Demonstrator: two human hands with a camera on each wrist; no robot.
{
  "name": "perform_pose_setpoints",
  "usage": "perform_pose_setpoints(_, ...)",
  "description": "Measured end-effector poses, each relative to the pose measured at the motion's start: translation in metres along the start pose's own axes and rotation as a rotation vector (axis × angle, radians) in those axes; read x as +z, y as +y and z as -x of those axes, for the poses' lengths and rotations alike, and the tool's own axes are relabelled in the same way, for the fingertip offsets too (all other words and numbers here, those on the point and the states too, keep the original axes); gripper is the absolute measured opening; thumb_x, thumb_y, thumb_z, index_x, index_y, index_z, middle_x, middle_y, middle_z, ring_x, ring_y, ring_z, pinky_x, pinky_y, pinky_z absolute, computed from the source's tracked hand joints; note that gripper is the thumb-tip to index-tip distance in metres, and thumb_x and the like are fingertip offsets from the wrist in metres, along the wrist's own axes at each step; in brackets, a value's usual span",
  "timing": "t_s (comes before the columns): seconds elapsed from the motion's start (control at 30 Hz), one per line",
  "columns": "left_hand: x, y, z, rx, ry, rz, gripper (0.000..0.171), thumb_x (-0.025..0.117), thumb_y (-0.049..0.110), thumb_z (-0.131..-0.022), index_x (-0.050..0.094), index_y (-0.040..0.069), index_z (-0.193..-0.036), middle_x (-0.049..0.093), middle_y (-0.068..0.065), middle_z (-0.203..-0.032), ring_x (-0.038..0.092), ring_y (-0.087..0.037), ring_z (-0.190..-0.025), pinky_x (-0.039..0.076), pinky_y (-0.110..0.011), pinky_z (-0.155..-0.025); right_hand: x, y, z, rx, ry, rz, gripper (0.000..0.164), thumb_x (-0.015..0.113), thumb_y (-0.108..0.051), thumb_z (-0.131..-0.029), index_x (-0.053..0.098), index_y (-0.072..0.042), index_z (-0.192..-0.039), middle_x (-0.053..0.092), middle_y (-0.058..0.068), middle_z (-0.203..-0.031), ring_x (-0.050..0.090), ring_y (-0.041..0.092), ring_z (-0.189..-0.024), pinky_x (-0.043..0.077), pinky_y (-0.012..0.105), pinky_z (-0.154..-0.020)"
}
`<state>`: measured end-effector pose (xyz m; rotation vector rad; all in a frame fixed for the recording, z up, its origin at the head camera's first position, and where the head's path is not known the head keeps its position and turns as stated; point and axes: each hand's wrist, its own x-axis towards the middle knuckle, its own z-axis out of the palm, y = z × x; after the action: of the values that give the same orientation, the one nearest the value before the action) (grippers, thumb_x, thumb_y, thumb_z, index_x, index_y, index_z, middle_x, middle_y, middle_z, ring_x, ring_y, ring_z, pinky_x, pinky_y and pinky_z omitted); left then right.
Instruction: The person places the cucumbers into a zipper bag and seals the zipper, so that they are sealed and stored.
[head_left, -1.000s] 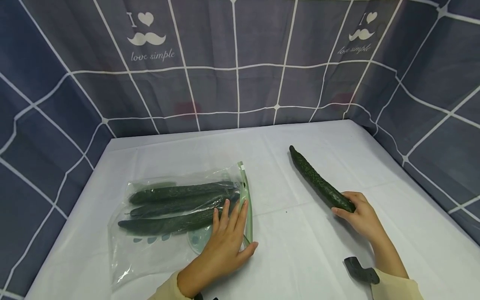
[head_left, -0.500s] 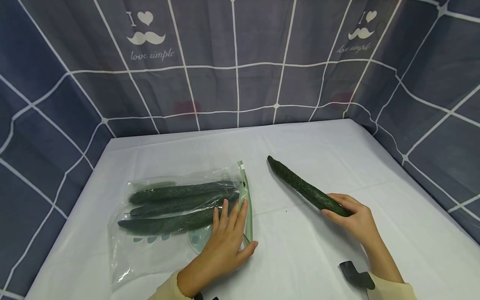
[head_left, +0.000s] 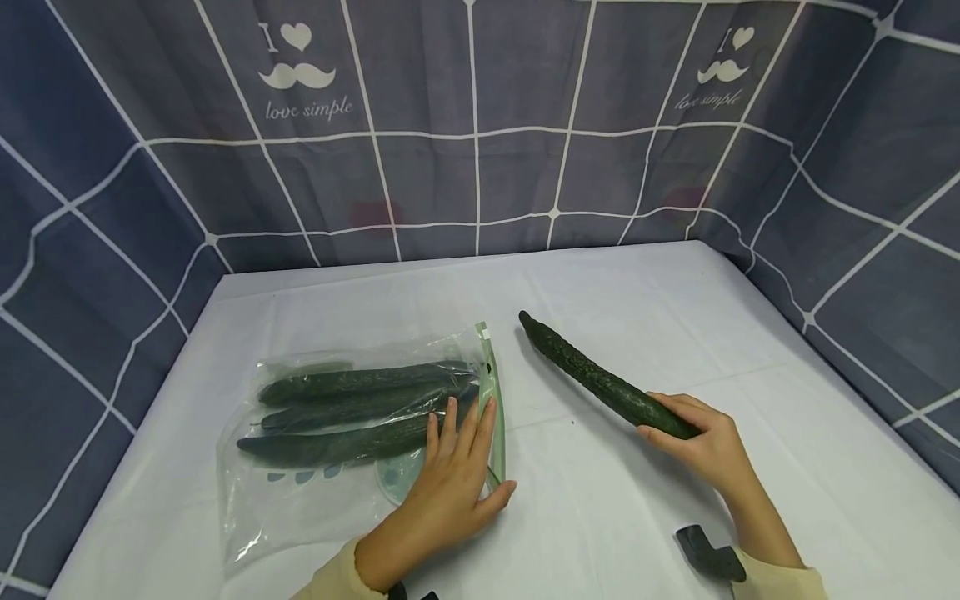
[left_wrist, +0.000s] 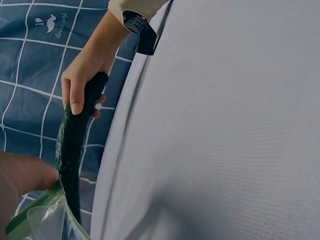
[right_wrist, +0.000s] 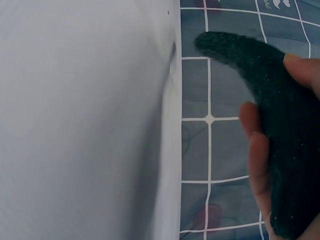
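Note:
My right hand (head_left: 701, 437) grips a long dark green cucumber (head_left: 600, 379) by its near end, thumb on one side and fingers on the other. Its narrow far tip points up and left, toward the bag. In the right wrist view the fingers curl round the same cucumber (right_wrist: 280, 115). A clear zip bag (head_left: 300, 525) with a green strip along its mouth (head_left: 495, 425) lies flat at left, several cucumbers (head_left: 337, 446) inside. My left hand (head_left: 450, 500) rests on the bag's mouth end with fingers straight and spread, covering part of the cucumbers there.
A white cloth (head_left: 420, 292) covers the table. Dark grey checked curtains (head_left: 517, 183) with white lines stand behind it and on both sides. A black wrist device (head_left: 708, 554) is strapped at my right sleeve.
My right hand has carried the cucumber leftward, bringing its far tip nearer the bag's mouth. The left hand and the bag have stayed in place.

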<state>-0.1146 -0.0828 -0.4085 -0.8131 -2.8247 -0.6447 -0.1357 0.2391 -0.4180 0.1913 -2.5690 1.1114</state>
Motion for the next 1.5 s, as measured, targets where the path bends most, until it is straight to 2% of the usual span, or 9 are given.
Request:
perform_pose_setpoints(0.07, 0.0, 0.0, 0.0, -0.004, -0.004, 0.004, 0.09, 0.06, 0.042, -0.084, 0.008, 0.005, -0.147, 0.019, -0.02, -0.15, 0.002, -0.047, -0.136, 0.004, -0.063, -0.105, 0.0, 0.0, 0.0, -0.026, -0.006, -0.024, 0.044, 0.08, -0.013, -0.068, 0.067, -0.011, -0.11, 0.063, -0.017, -0.101, 0.052, -0.011, -0.092, 0.04, 0.004, -0.072)
perform_pose_setpoints(0.17, 0.0, 0.0, 0.0, -0.012, -0.006, 0.012, 0.09, 0.06, 0.042, -0.084, 0.007, 0.006, -0.147, 0.018, -0.019, -0.15, 0.001, -0.046, -0.137, 0.003, -0.063, -0.105, -0.002, -0.003, 0.001, -0.026, -0.057, -0.058, 0.046, 0.079, -0.011, -0.068, 0.066, -0.011, -0.112, 0.061, -0.021, -0.1, 0.053, -0.008, -0.091, 0.041, 0.007, -0.072)
perform_pose_setpoints(0.4, -0.002, 0.001, -0.001, -0.012, 0.009, 0.008, 0.09, 0.059, 0.042, -0.084, 0.006, 0.006, -0.147, 0.017, -0.018, -0.151, 0.001, -0.046, -0.137, 0.004, -0.063, -0.105, -0.007, -0.005, 0.004, -0.073, -0.146, -0.144, 0.047, 0.078, -0.003, -0.067, 0.065, -0.005, -0.112, 0.062, -0.017, -0.102, 0.056, -0.001, -0.089, 0.045, 0.015, -0.069)
perform_pose_setpoints(0.73, -0.003, 0.002, -0.002, -0.012, 0.027, 0.002, 0.09, 0.06, 0.041, -0.084, 0.007, 0.005, -0.147, 0.016, -0.018, -0.151, 0.002, -0.045, -0.137, 0.006, -0.063, -0.105, -0.01, -0.001, 0.006, -0.134, -0.167, -0.199, 0.048, 0.077, 0.002, -0.065, 0.065, -0.003, -0.11, 0.064, -0.012, -0.103, 0.057, 0.003, -0.087, 0.044, 0.016, -0.069)
perform_pose_setpoints(1.0, -0.003, 0.002, -0.003, 0.003, 0.054, -0.013, 0.091, 0.062, 0.041, -0.083, 0.009, 0.004, -0.147, 0.018, -0.018, -0.15, 0.004, -0.046, -0.137, 0.007, -0.064, -0.105, -0.021, 0.0, 0.022, -0.108, -0.168, -0.177, 0.047, 0.077, 0.003, -0.064, 0.065, -0.003, -0.11, 0.064, -0.013, -0.103, 0.058, 0.002, -0.088, 0.044, 0.014, -0.071)
perform_pose_setpoints(1.1, -0.003, 0.001, -0.003, 0.003, 0.048, -0.021, 0.092, 0.061, 0.041, -0.083, 0.007, 0.005, -0.147, 0.018, -0.019, -0.15, 0.004, -0.047, -0.137, 0.007, -0.064, -0.105, -0.023, 0.0, 0.025, -0.122, -0.184, -0.177, 0.048, 0.076, 0.004, -0.064, 0.065, -0.001, -0.11, 0.064, -0.014, -0.103, 0.058, 0.003, -0.088, 0.044, 0.014, -0.071)
perform_pose_setpoints(1.37, -0.004, 0.001, -0.002, -0.011, 0.037, -0.022, 0.091, 0.06, 0.042, -0.084, 0.006, 0.006, -0.147, 0.016, -0.018, -0.151, 0.002, -0.045, -0.137, 0.007, -0.064, -0.105, -0.019, -0.003, 0.021, -0.167, -0.265, -0.262, 0.049, 0.076, 0.006, -0.064, 0.063, 0.002, -0.111, 0.063, -0.01, -0.108, 0.06, 0.006, -0.089, 0.047, 0.017, -0.072)
perform_pose_setpoints(1.5, -0.003, 0.002, -0.002, -0.006, 0.05, -0.016, 0.09, 0.061, 0.041, -0.083, 0.009, 0.005, -0.147, 0.019, -0.018, -0.15, 0.004, -0.045, -0.137, 0.008, -0.064, -0.105, -0.015, -0.006, 0.017, -0.239, -0.278, -0.308, 0.051, 0.075, 0.009, -0.063, 0.062, 0.003, -0.112, 0.064, -0.003, -0.107, 0.06, 0.008, -0.087, 0.047, 0.018, -0.07)
